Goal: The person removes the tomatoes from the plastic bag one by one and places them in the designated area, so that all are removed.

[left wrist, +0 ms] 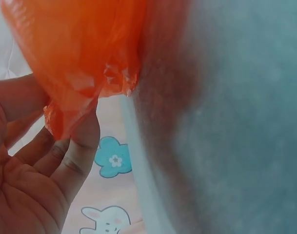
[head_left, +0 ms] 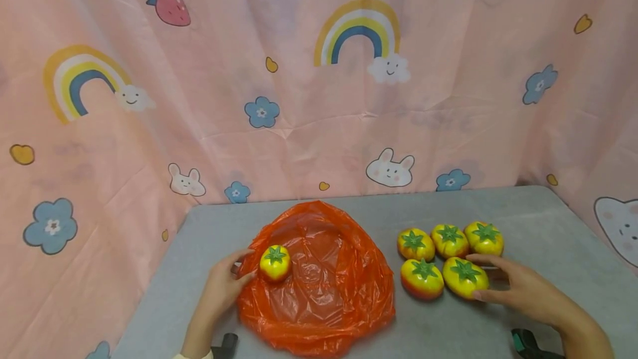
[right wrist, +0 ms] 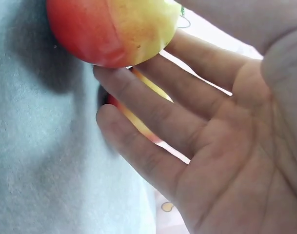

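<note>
In the head view an orange plastic bag (head_left: 319,314) lies spread on the table, its mouth wide. One yellow-red tomato (head_left: 275,265) with a green star-shaped top sits at the bag's left side. My left hand (head_left: 221,284) pinches the bag's left edge; the left wrist view shows the thin orange film (left wrist: 75,58) between thumb and fingers. To the right, my right hand (head_left: 523,287) holds the front-right tomato (head_left: 463,278) with thumb and fingers at its sides. The right wrist view shows that tomato's red underside (right wrist: 104,29) against the fingertips.
Several more tomatoes stand close around the held one: a front-left one (head_left: 422,281) and a back row (head_left: 449,240). A grey table (head_left: 538,220) carries everything. A patterned pink cloth (head_left: 299,159) hangs behind and at the sides.
</note>
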The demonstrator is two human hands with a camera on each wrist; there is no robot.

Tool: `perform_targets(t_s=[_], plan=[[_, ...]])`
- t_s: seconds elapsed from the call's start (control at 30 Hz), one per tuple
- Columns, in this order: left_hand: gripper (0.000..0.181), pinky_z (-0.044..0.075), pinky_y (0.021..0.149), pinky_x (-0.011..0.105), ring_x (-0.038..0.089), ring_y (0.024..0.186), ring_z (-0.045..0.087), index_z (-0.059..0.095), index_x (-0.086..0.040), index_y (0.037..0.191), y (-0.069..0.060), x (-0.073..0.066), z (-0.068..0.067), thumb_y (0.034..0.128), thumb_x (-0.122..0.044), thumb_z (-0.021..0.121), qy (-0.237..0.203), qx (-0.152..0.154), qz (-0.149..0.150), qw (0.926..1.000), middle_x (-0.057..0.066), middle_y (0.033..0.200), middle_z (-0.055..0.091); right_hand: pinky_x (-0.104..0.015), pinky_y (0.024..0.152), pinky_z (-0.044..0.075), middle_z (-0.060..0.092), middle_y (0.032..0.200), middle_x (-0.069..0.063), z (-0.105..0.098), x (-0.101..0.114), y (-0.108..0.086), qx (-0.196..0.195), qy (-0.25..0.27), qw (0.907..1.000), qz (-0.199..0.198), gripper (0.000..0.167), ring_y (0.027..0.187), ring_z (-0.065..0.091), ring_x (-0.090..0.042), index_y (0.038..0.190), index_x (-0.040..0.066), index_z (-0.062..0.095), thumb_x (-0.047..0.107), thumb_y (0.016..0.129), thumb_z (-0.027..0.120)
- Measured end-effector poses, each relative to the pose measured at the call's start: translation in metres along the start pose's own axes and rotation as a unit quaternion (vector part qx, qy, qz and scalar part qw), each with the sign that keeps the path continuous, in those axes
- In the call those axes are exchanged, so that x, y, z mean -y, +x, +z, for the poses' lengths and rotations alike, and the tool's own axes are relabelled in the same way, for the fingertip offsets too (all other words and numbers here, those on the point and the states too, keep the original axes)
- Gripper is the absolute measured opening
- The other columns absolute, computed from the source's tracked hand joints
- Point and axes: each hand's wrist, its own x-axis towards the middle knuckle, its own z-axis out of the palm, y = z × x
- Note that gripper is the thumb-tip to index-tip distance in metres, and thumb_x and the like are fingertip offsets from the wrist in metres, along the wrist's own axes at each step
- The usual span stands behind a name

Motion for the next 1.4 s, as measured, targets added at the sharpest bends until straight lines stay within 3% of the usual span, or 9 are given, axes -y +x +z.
perform_targets(t_s=[0.1,0.17,0.27,0.4,0.77,1.0,1.4], plan=[[0.045,0.054,0.065,0.022,0.013,0.079,0.061,0.067,-0.014,0.126,0.000,0.001,-0.002,0.0832,-0.004,0.078,-0.002,0.005,-0.003,1.0000,0.010,0.115,0.069,-0.055,0.092,0.054,0.050,0.144,-0.028,0.000,-0.002,0.000,0.000,0.007,0.9999,-0.011,0.075,0.120,0.058,-0.042,0.144,0.002,0.045,0.043,0.087,0.073],[0.045,0.055,0.067,0.022,0.013,0.080,0.061,0.067,-0.016,0.126,-0.001,0.001,-0.004,0.0837,-0.006,0.077,0.002,0.008,-0.005,1.0000,0.010,0.117,0.068,-0.045,0.092,0.056,0.050,0.145,-0.027,0.000,-0.004,-0.001,-0.002,0.005,0.9997,-0.023,0.075,0.122,0.057,-0.043,0.145,0.002,0.044,0.041,0.089,0.073],[0.046,0.057,0.069,0.024,0.014,0.082,0.061,0.066,-0.017,0.127,-0.001,0.001,-0.006,0.0839,-0.007,0.078,0.005,0.009,-0.011,0.9999,0.010,0.119,0.068,-0.042,0.091,0.057,0.047,0.147,-0.028,-0.002,-0.008,-0.004,-0.001,0.015,0.9996,-0.023,0.076,0.124,0.056,-0.045,0.147,-0.001,0.041,0.039,0.090,0.071],[0.048,0.060,0.070,0.026,0.014,0.083,0.061,0.065,-0.017,0.129,-0.001,0.001,-0.007,0.0839,-0.008,0.078,0.007,0.011,-0.024,0.9996,0.010,0.119,0.067,-0.052,0.089,0.057,0.043,0.147,-0.034,-0.006,-0.010,-0.005,0.005,0.046,0.9989,-0.001,0.078,0.121,0.058,-0.046,0.146,-0.006,0.039,0.038,0.090,0.072],[0.049,0.059,0.068,0.024,0.013,0.079,0.060,0.066,-0.016,0.128,0.000,0.003,-0.006,0.0822,-0.007,0.079,0.016,0.006,-0.019,0.9997,0.010,0.116,0.068,-0.050,0.089,0.058,0.050,0.143,-0.031,-0.007,-0.006,-0.002,-0.008,0.045,0.9984,0.031,0.082,0.116,0.063,-0.039,0.142,-0.004,0.045,0.047,0.085,0.075],[0.049,0.055,0.065,0.020,0.013,0.078,0.058,0.066,-0.015,0.127,0.001,0.004,-0.005,0.0814,-0.006,0.080,0.022,0.005,-0.014,0.9996,0.009,0.116,0.068,-0.048,0.090,0.058,0.050,0.144,-0.030,-0.006,-0.003,-0.005,-0.021,0.049,0.9984,0.019,0.079,0.122,0.059,-0.043,0.145,-0.004,0.042,0.043,0.089,0.072],[0.049,0.054,0.064,0.021,0.013,0.077,0.059,0.066,-0.014,0.127,0.001,0.003,-0.004,0.0815,-0.004,0.079,0.017,0.008,-0.013,0.9997,0.010,0.115,0.068,-0.049,0.090,0.057,0.050,0.145,-0.028,-0.007,0.003,-0.008,-0.043,0.035,0.9982,0.022,0.082,0.124,0.058,-0.043,0.146,-0.001,0.042,0.048,0.088,0.071]])
